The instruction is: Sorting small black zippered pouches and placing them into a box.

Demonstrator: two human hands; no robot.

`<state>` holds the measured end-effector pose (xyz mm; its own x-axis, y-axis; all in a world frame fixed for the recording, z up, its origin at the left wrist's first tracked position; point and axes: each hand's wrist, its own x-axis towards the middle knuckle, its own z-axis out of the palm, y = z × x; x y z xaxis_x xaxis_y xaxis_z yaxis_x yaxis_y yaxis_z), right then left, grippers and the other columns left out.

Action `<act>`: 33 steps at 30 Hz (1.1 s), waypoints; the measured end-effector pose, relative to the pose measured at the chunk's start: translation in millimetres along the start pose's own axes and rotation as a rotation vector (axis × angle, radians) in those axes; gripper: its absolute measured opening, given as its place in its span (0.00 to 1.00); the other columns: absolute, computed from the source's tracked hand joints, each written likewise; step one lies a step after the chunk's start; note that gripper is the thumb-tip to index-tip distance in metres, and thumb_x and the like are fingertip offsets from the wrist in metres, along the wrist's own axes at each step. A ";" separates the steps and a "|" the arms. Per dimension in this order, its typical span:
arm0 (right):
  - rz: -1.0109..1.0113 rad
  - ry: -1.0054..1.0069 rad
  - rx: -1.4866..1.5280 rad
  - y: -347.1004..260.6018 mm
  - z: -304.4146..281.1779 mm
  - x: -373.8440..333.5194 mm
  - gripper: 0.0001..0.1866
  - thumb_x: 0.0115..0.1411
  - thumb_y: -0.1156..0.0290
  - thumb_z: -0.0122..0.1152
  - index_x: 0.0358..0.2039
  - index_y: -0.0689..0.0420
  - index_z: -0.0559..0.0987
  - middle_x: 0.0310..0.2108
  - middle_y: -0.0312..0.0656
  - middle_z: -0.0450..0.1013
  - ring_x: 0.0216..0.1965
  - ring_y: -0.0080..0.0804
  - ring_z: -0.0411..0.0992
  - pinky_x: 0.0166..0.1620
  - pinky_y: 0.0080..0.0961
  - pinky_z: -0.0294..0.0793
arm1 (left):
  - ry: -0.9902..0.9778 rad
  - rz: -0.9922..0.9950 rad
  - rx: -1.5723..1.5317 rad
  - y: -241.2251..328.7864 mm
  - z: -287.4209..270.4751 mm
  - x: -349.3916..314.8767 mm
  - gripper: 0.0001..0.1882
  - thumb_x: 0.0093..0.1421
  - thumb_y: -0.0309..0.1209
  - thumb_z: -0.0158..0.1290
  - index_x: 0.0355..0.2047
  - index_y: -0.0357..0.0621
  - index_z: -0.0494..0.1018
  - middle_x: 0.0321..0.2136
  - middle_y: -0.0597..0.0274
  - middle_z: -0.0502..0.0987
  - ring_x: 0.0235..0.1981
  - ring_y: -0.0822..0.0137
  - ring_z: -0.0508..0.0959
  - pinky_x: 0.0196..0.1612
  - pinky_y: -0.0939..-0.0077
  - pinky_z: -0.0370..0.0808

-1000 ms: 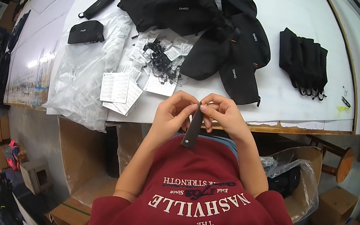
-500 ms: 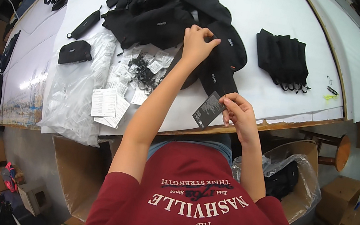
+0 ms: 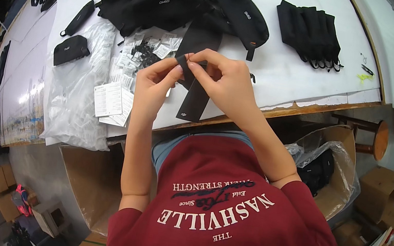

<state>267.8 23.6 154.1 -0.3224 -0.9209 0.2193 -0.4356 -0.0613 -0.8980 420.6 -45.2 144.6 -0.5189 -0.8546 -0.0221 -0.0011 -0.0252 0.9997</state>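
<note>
My left hand (image 3: 154, 82) and my right hand (image 3: 227, 84) meet above the front of the table, both closed in a pinch. Between their fingertips is a narrow black fabric edge with a small reddish spot, seemingly part of a flat black pouch (image 3: 203, 40) that stretches away behind them. Below my right hand hangs a long black tag (image 3: 193, 104) with a small pale mark near its lower end. How it is attached is hidden behind the fingers. Just beyond lies a heap of black pouches (image 3: 148, 8), one rounded pouch (image 3: 245, 19) at its right side.
Left of my hands are a clear plastic bag (image 3: 77, 108), white printed cards (image 3: 108, 99) and small tags with black cords (image 3: 146, 54). A small black pouch (image 3: 71, 51) lies by the bag. Stacked black pouches (image 3: 309, 35) lie right. Below the table edge stands a plastic-lined carton (image 3: 341, 147).
My right hand has moved left and up to meet my left hand, which has come down and nearer. The black tag now hangs under my hands, and the view has shifted.
</note>
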 end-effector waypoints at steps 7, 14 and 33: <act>-0.049 -0.238 -0.055 -5.0 30.4 -7.1 0.05 0.55 0.70 0.62 0.31 0.56 0.80 0.11 0.37 0.63 0.13 0.18 0.55 0.19 0.22 0.53 | 0.251 0.061 -0.114 -36.5 -20.8 -38.6 0.11 0.55 0.22 0.52 0.37 0.37 0.80 0.28 0.66 0.80 0.26 0.83 0.73 0.28 0.88 0.69; -0.241 -0.438 -0.143 -1.0 67.1 -25.9 0.05 0.55 0.77 0.63 0.33 0.62 0.80 0.15 0.29 0.54 0.18 0.14 0.53 0.20 0.17 0.50 | 0.580 0.090 -0.130 -70.3 -27.5 -86.4 0.07 0.51 0.26 0.58 0.31 0.39 0.81 0.23 0.68 0.78 0.21 0.83 0.67 0.23 0.85 0.63; -0.062 -0.685 0.283 38.7 88.7 9.7 0.06 0.62 0.76 0.55 0.40 0.60 0.74 0.30 0.33 0.70 0.31 0.16 0.64 0.35 0.12 0.60 | 1.115 0.141 -0.426 -116.4 -48.7 -89.9 0.04 0.59 0.28 0.54 0.30 0.40 0.75 0.26 0.68 0.76 0.27 0.79 0.72 0.29 0.82 0.69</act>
<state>322.3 -21.9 87.7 0.3322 -0.9407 0.0688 -0.1730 -0.1325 -0.9760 509.0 9.3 29.7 0.5340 -0.8367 -0.1217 0.3884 0.1148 0.9143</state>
